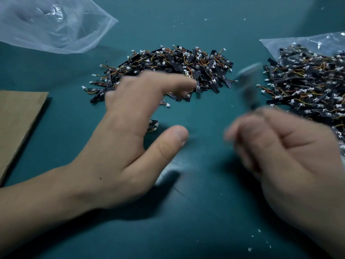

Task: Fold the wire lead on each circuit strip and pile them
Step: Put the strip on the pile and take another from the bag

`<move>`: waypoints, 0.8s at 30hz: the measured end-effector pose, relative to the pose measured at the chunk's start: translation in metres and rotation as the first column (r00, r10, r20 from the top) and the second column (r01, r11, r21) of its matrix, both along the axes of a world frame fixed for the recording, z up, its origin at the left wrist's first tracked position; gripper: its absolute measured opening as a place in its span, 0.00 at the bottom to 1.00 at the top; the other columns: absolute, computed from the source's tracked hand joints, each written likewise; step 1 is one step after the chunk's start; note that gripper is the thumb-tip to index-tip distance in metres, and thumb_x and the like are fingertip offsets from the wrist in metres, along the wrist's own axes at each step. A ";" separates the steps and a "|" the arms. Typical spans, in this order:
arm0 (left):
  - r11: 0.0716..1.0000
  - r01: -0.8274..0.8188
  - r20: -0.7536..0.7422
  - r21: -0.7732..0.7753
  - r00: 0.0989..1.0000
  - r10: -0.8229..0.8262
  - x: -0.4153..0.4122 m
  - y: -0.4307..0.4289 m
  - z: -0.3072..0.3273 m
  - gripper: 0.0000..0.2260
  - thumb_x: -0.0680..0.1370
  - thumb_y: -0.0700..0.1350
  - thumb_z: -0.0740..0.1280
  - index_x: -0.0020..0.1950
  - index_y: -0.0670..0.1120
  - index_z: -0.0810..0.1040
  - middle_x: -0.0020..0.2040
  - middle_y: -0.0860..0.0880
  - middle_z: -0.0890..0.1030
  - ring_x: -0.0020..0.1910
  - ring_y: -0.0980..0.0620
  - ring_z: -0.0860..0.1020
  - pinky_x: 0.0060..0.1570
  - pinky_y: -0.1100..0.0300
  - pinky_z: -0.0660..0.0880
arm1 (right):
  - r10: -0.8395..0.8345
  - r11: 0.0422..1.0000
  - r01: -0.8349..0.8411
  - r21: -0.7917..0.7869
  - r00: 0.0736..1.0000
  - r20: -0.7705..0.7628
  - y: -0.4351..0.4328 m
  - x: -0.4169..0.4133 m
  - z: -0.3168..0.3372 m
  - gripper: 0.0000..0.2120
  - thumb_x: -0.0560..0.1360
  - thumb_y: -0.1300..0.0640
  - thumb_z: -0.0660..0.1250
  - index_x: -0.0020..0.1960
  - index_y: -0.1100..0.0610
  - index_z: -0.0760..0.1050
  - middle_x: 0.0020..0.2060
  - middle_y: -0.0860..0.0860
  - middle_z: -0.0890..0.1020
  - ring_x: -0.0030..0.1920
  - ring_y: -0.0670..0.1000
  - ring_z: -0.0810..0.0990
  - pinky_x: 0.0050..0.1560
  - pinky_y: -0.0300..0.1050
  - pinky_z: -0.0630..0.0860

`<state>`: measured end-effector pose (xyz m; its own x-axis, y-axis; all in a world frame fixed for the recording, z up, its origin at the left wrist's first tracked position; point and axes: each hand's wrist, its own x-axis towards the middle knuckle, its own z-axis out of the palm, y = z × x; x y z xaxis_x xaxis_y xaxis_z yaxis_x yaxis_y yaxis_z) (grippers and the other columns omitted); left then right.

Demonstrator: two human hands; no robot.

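While the right grip (283, 150) pinches a blurred black circuit strip (249, 92) pointing up-frame, the heaped pile of wired strips (177, 64) sits upper left, nearer the spread left grip (127, 128).

The right hand (283, 146) is motion-blurred; its fingers (240, 133) are curled, but the grip cannot be resolved. A dark smeared streak (249, 90) rises from them (its outline suggests one circuit strip; no detail is readable). The left hand (130, 137) covers the near edge of the centre pile (177, 62) and most of a loose strip (153, 125). The right pile (308, 85) is cut off by the right edge, the plastic bag (46, 25) by the top and left edges, and the cardboard sheet (16, 124) by the left edge. Board markings are too small to read.
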<state>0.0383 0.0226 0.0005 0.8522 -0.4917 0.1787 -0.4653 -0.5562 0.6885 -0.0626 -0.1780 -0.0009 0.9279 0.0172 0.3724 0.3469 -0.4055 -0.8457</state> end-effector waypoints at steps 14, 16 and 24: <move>0.944 -0.095 0.354 0.317 0.935 -0.025 -0.012 0.023 -0.008 0.18 0.72 0.40 0.58 0.59 0.55 0.72 0.48 0.58 0.74 0.47 0.49 0.70 0.51 0.49 0.69 | 0.082 0.968 -0.105 -0.227 0.991 -0.108 0.006 0.000 0.000 0.06 0.80 0.50 0.67 0.52 0.46 0.83 0.29 0.46 0.81 0.28 0.48 0.79 0.30 0.40 0.72; 0.968 -0.084 0.373 0.237 0.928 -0.011 -0.017 0.024 -0.013 0.18 0.74 0.39 0.60 0.60 0.57 0.72 0.48 0.62 0.74 0.46 0.51 0.69 0.50 0.52 0.67 | 0.065 0.971 -0.088 -0.224 0.992 -0.106 0.006 0.000 0.000 0.06 0.80 0.50 0.67 0.52 0.46 0.83 0.30 0.46 0.81 0.28 0.48 0.79 0.30 0.39 0.72; 0.988 0.089 0.200 0.130 0.973 -0.114 0.013 0.003 -0.026 0.05 0.81 0.44 0.64 0.51 0.54 0.76 0.46 0.62 0.81 0.54 0.53 0.76 0.54 0.61 0.68 | 0.044 0.980 -0.076 -0.187 0.985 -0.166 0.009 0.000 0.000 0.14 0.77 0.47 0.70 0.62 0.43 0.76 0.32 0.44 0.81 0.26 0.49 0.75 0.30 0.36 0.71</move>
